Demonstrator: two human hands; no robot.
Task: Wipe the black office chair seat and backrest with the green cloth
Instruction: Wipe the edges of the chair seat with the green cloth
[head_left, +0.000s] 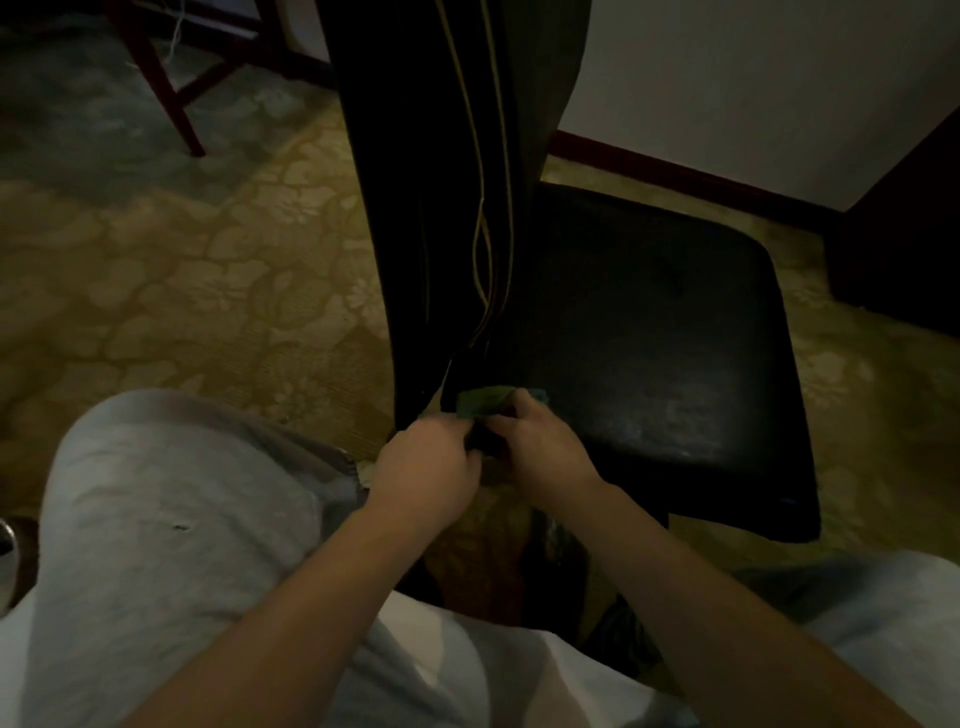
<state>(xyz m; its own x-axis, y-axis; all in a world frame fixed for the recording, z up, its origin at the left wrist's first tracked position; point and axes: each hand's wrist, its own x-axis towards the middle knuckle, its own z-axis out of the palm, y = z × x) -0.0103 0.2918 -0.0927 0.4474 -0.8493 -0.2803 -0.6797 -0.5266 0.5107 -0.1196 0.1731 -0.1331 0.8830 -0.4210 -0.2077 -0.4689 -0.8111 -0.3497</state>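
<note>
Holding, entry one: green cloth (485, 401), bunched, set at the near corner where the black seat (649, 338) meets the foot of the backrest (415, 208). Entry two: my right hand (543, 441), back upward, fingers curled forward over the cloth's near edge and gripping it. The bare forearm runs in from the lower right. Entry three: my left hand (428, 460), back upward, fingers curled in toward the right hand, fingertips just beside the dark lower fold of the cloth. The light is too poor for me to tell whether it pinches the cloth or merely closes beside it. Both hands sit close together, nearly touching, just below the cloth's green top. The left forearm, also bare, comes in from bottom centre, across my lap. Entry four: backrest, upright, tall, black, with thin yellow piping (498, 156) running down its length, seen nearly edge-on. Entry five: seat, flat, faintly glossy, with rounded corners, extending to the right of the backrest. Entry six: my left knee in pale grey trousers (156, 493), raised, left of the hands. Surroundings: patterned yellow carpet (182, 260) under everything; dark red wooden legs (171, 88) at upper left, well apart from the chair; pale wall (753, 78) with dark red skirting (675, 171) beyond the seat.
</note>
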